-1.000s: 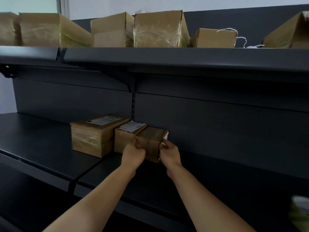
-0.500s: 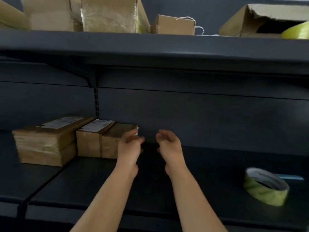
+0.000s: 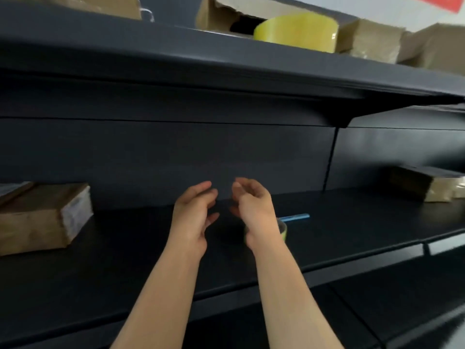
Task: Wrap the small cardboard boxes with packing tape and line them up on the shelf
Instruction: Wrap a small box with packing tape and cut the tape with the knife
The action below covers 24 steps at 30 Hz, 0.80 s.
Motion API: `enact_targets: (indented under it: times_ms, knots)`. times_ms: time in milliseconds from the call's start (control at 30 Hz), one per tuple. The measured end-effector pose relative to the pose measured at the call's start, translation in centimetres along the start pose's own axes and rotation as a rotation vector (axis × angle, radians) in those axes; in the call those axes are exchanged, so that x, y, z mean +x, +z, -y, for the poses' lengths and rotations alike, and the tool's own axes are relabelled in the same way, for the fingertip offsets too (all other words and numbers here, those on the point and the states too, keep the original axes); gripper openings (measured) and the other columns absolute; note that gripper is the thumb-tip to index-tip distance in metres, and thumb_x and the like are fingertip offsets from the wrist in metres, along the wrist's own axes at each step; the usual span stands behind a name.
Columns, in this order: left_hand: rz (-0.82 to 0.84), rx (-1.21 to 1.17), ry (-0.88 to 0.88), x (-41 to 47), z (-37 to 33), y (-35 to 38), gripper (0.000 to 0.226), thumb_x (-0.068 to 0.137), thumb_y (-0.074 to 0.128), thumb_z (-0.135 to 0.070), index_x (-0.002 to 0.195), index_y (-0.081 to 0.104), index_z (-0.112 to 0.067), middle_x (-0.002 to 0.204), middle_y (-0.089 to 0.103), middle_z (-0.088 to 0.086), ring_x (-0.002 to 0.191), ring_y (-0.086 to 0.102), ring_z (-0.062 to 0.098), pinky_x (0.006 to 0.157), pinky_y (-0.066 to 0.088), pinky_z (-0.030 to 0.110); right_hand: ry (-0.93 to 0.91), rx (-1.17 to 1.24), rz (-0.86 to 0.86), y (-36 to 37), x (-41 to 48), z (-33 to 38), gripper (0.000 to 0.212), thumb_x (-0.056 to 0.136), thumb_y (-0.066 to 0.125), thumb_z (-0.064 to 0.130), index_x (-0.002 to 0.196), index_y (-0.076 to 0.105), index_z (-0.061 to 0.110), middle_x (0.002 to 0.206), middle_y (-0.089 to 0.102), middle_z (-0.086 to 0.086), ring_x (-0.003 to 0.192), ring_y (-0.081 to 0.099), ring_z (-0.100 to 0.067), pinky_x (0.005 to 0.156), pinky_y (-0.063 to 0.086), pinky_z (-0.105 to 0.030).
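1. The dark middle shelf (image 3: 125, 260) is stretching across the view, carrying the boxes and tape.
2. The upper shelf (image 3: 176, 59) is jutting out above it, bearing a row of cardboard boxes.
3. A torn-open box (image 3: 219, 11) is lying on the upper shelf with its dark mouth facing outward. A large yellow tape roll (image 3: 295, 31) is sitting at that mouth, and I cannot tell whether it is inside or just in front.
4. A small cardboard box (image 3: 37, 217), glossy with tape, is sitting at the left end of the middle shelf, close to the back panel.
5. Another taped box (image 3: 425, 185) is resting on the neighbouring shelf at far right, well apart from the hands.
6. The left hand (image 3: 193, 215) and right hand (image 3: 254, 207) are hovering above the middle shelf, palms facing each other, near but apart. The fingers of both are curling loosely and gripping nothing.
7. A smaller tape roll (image 3: 283, 229) is lying on the middle shelf, mostly hidden behind the right wrist.
8. A blue strip (image 3: 294, 217) is lying just beyond that roll.
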<state>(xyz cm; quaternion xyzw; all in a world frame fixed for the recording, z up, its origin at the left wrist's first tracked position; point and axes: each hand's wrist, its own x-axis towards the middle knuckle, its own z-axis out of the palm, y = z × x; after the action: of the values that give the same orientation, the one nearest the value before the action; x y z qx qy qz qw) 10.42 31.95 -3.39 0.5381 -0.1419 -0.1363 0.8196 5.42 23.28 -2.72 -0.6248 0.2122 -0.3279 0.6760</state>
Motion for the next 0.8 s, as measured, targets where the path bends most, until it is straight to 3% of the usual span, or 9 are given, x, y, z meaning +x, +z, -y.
enact_targets:
  times_ms: [200, 433, 633, 800]
  knots:
    - [0.095, -0.029, -0.054, -2.5, 3.7, 10.0, 0.019, 0.092, 0.057, -0.009, 0.101, 0.064, -0.024, 0.114, 0.063, 0.002, 0.107, 0.057, 0.016, 0.072, 0.048, 0.029, -0.015, -0.032, -0.067, -10.8, 1.0, 0.9, 0.02, 0.096, 0.056, 0.023, 0.115, 0.061, 0.02, 0.111, 0.065, -0.001, 0.107, 0.061, -0.018, 0.099, 0.05, -0.042]
    - [0.205, -0.046, -0.138, -6.4, 8.8, 22.4, 0.018, 0.092, 0.057, -0.01, 0.099, 0.065, -0.024, 0.109, 0.065, 0.003, 0.105, 0.059, 0.018, 0.087, 0.049, 0.036, 0.013, -0.107, -0.146, -24.3, 2.4, 1.6, 0.023, 0.096, 0.055, 0.028, 0.118, 0.061, 0.022, 0.115, 0.065, -0.001, 0.11, 0.06, -0.018, 0.1, 0.049, -0.041]
    - [0.288, -0.044, -0.189, -8.4, 12.4, 31.2, 0.02, 0.093, 0.055, -0.009, 0.109, 0.063, -0.019, 0.103, 0.067, 0.003, 0.098, 0.063, 0.016, 0.083, 0.051, 0.033, -0.005, -0.137, -0.194, -33.7, 3.7, 1.9, 0.021, 0.095, 0.055, 0.025, 0.113, 0.063, 0.017, 0.108, 0.068, -0.006, 0.105, 0.063, -0.021, 0.098, 0.05, -0.043]
    - [0.344, -0.017, -0.229, -8.5, 15.1, 37.4, 0.024, 0.092, 0.056, -0.01, 0.115, 0.062, -0.016, 0.109, 0.065, 0.008, 0.105, 0.061, 0.021, 0.085, 0.052, 0.035, 0.007, -0.129, -0.255, -39.8, 5.6, 1.8, 0.02, 0.094, 0.056, 0.024, 0.111, 0.064, 0.016, 0.107, 0.069, -0.007, 0.102, 0.065, -0.02, 0.096, 0.052, -0.041]
